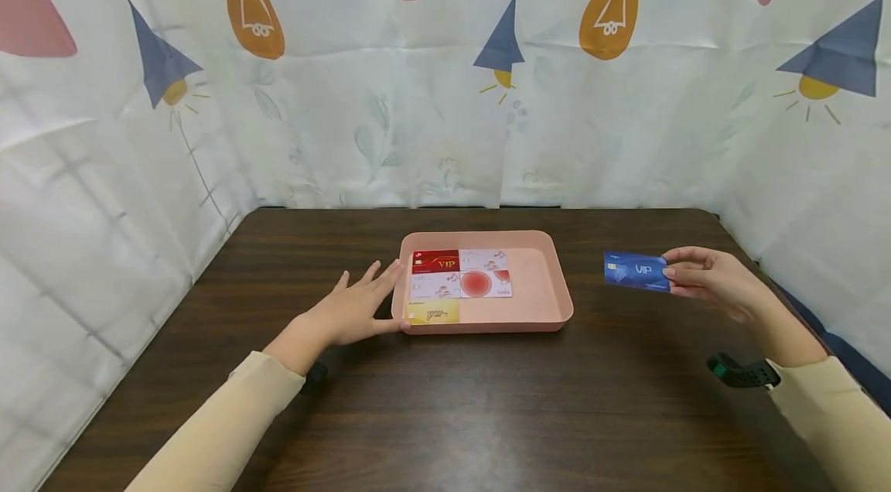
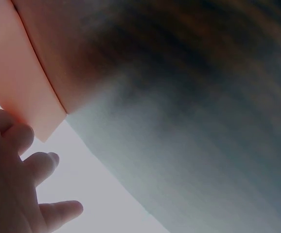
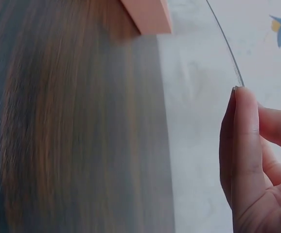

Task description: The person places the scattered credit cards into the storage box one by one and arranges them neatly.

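Note:
A blue VIP card is pinched at its right end between the thumb and fingers of my right hand, to the right of a pink tray. In the right wrist view that card shows edge-on as a thin line. My left hand has its fingers spread and touches the tray's left side. Inside the tray, toward its left, lie a red VIP card, a gold card, white patterned cards and a white card with a red circle.
The dark wooden table carries the tray near its far middle. A patterned curtain hangs behind the table and along both sides. Each wrist wears a dark band, such as the right wristband.

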Available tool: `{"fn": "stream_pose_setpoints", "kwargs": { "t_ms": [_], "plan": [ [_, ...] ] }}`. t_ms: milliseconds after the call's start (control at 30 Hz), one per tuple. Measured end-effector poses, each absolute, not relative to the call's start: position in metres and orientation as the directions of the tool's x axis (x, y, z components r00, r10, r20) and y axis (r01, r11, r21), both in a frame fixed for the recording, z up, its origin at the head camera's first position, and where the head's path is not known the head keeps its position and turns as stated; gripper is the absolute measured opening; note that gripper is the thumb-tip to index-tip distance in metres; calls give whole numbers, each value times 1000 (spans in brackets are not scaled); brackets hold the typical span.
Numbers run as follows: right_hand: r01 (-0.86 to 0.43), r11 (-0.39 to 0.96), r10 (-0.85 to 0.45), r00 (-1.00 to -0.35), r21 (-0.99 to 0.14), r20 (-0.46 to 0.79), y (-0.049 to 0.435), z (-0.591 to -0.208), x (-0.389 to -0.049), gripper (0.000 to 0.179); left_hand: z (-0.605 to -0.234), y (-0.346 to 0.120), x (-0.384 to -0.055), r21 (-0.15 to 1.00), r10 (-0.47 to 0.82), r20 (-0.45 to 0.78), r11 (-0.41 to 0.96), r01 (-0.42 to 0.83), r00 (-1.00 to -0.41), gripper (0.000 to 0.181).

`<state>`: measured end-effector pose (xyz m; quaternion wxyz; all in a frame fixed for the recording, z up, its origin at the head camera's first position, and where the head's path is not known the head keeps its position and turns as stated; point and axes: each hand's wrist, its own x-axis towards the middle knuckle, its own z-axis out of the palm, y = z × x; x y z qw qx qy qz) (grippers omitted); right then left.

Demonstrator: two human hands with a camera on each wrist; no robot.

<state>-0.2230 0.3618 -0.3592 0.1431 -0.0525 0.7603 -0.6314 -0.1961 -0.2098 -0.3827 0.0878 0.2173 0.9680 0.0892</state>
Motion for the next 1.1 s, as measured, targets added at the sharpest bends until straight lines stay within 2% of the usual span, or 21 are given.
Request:
{"fn": "stream_pose_setpoints", "kwargs": {
  "t_ms": [433, 767, 1100],
  "plan": [
    [85, 223, -309, -939, -971, -153, 316, -356, -233, 12, -381, -209, -196, 203, 444, -128, 887, 415, -887, 107],
    [90, 228, -347, -923, -969, -168, 289, -361, -239, 25, -381, -209, -197, 203, 438, -139, 890, 407, -888, 107],
    [112, 222, -368, -910, -969, -189, 267, -364, -243, 24, -383, -209, -197, 191, 444, -134, 889, 417, -886, 107]
  ]
}}
